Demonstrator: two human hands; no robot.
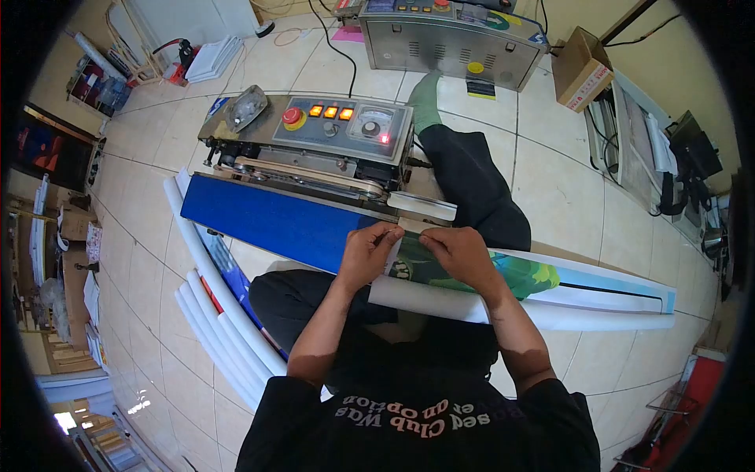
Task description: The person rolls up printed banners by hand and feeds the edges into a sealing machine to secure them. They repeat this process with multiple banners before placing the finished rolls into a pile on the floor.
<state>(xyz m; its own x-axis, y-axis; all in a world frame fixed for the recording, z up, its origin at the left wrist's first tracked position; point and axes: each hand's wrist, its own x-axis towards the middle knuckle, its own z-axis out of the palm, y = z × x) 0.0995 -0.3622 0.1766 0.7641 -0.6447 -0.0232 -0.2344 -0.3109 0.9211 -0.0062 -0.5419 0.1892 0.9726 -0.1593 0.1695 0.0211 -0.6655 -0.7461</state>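
Note:
My left hand [368, 256] and my right hand [462, 256] are close together in front of a band sealer [342, 134]. Both have thumb and fingers pinched on the upper edge of a printed banner [519, 271], beside the sealer's right-end guide plate [422, 207]. The banner shows green shapes and a pale blue right end. Its lower part is rolled into a white tube [429, 299] below my hands. A blue conveyor belt [271, 219] runs along the sealer to the left of my left hand. The pinched edge is partly hidden by my fingers.
Several white rolls [224, 330] lie on the tiled floor at left. Lit orange switches and a red knob [292, 118] are on the sealer. Another metal machine [448, 47] stands behind, with a cardboard box [580, 69] to its right. My folded legs flank the work.

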